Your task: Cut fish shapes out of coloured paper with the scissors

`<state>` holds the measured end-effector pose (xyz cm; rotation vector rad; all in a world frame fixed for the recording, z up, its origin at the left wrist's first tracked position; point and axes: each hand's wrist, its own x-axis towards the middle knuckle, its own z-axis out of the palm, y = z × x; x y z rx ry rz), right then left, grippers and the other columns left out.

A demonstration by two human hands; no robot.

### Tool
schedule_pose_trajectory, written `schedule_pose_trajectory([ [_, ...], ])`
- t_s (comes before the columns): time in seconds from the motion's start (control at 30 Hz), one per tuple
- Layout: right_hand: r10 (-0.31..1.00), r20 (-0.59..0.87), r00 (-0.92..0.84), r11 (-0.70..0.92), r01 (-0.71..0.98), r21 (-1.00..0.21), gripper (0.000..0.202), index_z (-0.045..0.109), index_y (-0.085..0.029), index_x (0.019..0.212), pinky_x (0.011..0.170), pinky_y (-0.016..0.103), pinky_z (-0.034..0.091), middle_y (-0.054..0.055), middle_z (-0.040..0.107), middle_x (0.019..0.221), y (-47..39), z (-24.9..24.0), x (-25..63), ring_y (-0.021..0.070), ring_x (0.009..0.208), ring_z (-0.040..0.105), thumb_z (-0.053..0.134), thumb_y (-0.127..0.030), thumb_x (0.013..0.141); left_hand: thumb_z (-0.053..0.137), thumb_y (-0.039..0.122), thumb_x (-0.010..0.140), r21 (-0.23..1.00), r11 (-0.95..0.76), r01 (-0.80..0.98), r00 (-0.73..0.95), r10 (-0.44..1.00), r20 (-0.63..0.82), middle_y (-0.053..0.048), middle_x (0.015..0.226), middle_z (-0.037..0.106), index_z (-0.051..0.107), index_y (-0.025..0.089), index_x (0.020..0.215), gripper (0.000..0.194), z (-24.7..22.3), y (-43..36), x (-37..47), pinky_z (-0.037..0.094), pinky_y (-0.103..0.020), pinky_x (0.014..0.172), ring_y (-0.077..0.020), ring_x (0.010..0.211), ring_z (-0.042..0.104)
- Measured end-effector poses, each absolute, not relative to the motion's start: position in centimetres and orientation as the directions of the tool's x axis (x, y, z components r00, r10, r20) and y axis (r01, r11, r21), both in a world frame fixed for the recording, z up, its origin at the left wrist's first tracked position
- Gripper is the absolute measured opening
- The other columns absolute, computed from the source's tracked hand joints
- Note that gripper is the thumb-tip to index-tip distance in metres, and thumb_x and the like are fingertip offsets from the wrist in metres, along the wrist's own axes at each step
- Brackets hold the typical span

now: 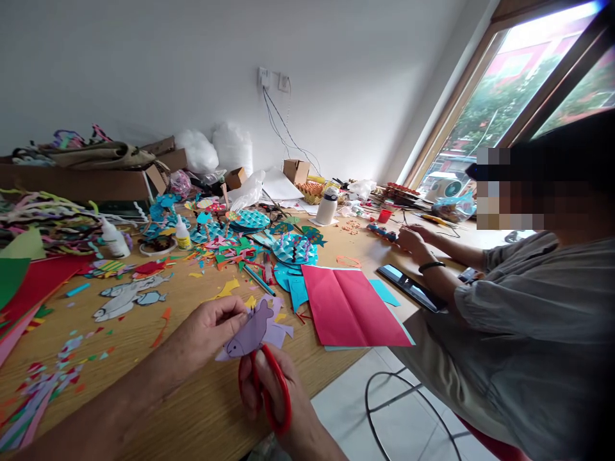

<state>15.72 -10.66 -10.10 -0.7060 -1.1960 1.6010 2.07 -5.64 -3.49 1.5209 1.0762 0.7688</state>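
My left grip [216, 324] pinches the purple paper fish [250, 334] above the worktop [202, 413], its long axis slanting in my view: head lower left, tail upper right. My right grip [281, 384] wraps the red-handled scissors [285, 400] beneath it.

Red scissors [287, 403]: blades hidden behind the purple paper fish [250, 334]; open or closed, I can't tell.
Left hand [214, 323]: fingertips partly lost against the fish; its forearm [120, 403] runs out of view at bottom left.
Right hand [298, 402]: fingers partly covered by the handles; arm cut off below.
Co-worker [538, 314]: face blurred into blocks, back cut off at right.
Blue piece [382, 232] by their fingers: too small for me to name.
Phone [408, 286]: screen unreadable from here.
Yellow-labelled bottle [183, 234]: lettering too small.
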Motion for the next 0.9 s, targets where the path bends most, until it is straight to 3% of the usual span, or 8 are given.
schedule_pose_trajectory([
  [0.37,0.925,0.134,-0.356,-0.047,-0.457,-0.888,0.041,0.052,-0.014,0.071,0.040,0.018,0.025,-0.005,0.041,0.043,-10.63,-10.39,15.48,0.0054,0.036,0.034,0.047,-0.053,0.084,0.052,0.041,0.075,0.985,0.033,0.169,0.388,0.917,-0.097,0.006,0.058,0.043,0.048,0.019,0.063,0.026,-3.32,-6.30,2.34,0.028,-0.021,0.050,-0.0104,0.055,0.036],
  [0.9,0.932,0.116,-0.342,-0.048,-0.435,-0.899,0.044,0.051,-0.014,0.070,0.038,0.018,0.023,-0.006,0.040,0.043,-10.85,-10.58,15.72,0.0045,0.035,0.033,0.046,-0.055,0.083,0.055,0.042,0.073,0.990,0.094,0.106,0.391,0.911,-0.128,0.006,0.057,0.044,0.049,0.019,0.061,0.027,-3.34,-6.35,2.59,0.028,-0.021,0.050,-0.0101,0.054,0.035],
])
